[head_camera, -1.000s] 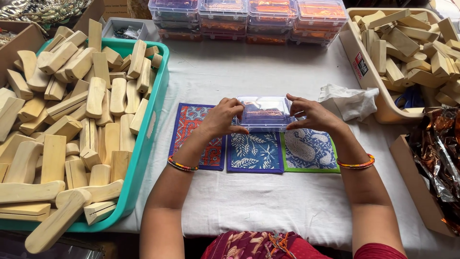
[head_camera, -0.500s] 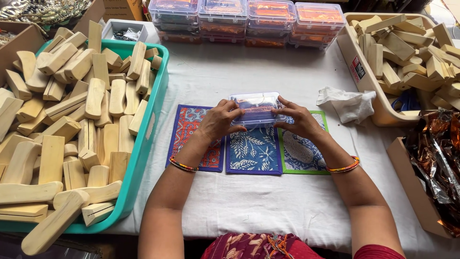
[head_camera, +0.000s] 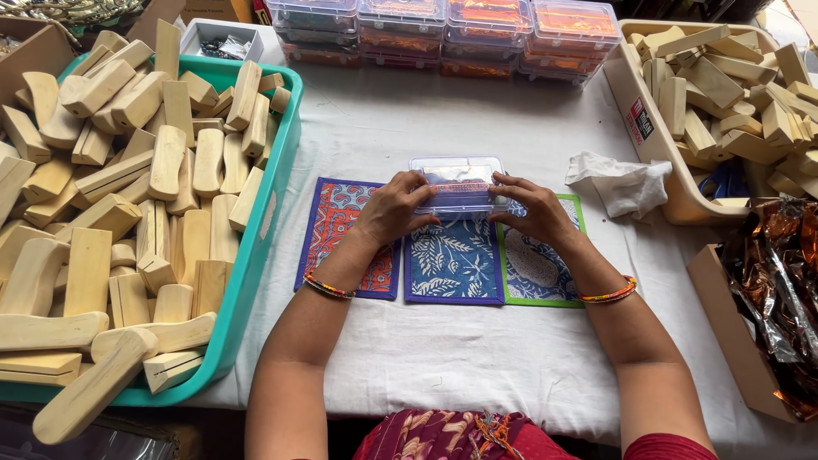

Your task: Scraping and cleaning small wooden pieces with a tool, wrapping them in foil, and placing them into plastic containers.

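Note:
A small clear plastic box (head_camera: 457,181) with patterned cloth inside rests between both hands at the middle of the table. My left hand (head_camera: 394,209) grips its left end and my right hand (head_camera: 530,209) grips its right end, fingers curled over the lid. Under the hands lie three printed cloth mats side by side: a red and blue mat (head_camera: 336,230), a blue leaf-patterned mat (head_camera: 455,266) and a green-edged blue mat (head_camera: 537,273). The box partly hides the far edges of the middle and right mats.
A teal tray (head_camera: 256,255) piled with wooden blocks fills the left. A cream tub (head_camera: 652,136) of wooden blocks stands at the right, with a crumpled white cloth (head_camera: 620,183) beside it. Stacked clear boxes (head_camera: 443,30) line the far edge. A cardboard box with shiny foil (head_camera: 780,290) sits at the right.
Both hands have moved the clear box away from me and lowered it toward the far edge of the mats. The hands have stayed on its two ends.

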